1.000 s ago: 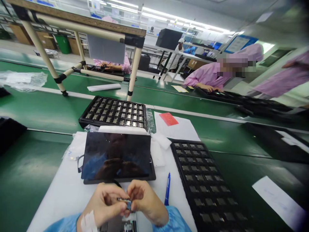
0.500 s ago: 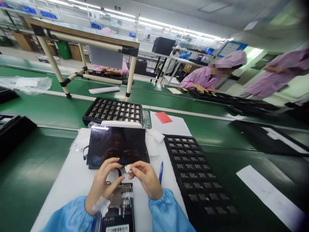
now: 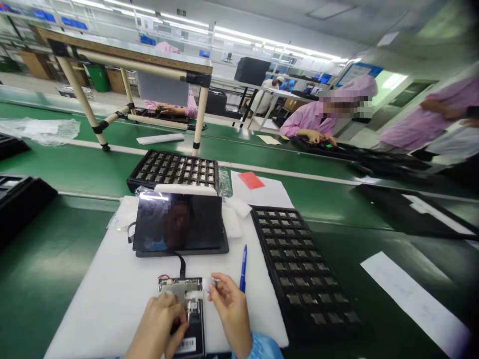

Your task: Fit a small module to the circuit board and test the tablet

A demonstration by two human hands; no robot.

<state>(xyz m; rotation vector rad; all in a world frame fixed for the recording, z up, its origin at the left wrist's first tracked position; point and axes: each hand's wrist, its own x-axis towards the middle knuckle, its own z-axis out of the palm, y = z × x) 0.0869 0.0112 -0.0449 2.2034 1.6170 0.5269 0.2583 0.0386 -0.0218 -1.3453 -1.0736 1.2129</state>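
Note:
An opened flat device (image 3: 194, 326) with bare circuit boards and a barcode label lies on the white foam sheet (image 3: 101, 304). My left hand (image 3: 162, 319) is over its left side, fingers curled down and pressed together; what they grip, if anything, is hidden. Just off the board's right edge, my right hand (image 3: 232, 309) pinches a small pale piece (image 3: 209, 284), too small to name. A black ribbon cable (image 3: 182, 265) runs from the device to a propped black screen (image 3: 198, 224). Beside my right hand lies a blue pen (image 3: 244, 269).
On the right stands a black tray (image 3: 295, 259) of small metallic parts; another filled tray (image 3: 175, 168) sits behind the screen. A red sheet (image 3: 251, 180) rests on white paper (image 3: 277, 192). Across the green bench (image 3: 329, 214), a co-worker in pink (image 3: 310, 119) handles dark devices.
Both hands have come down toward me from in front of the screen. My left hand has moved onto the device; my right hand has shifted right, still pinching a small piece.

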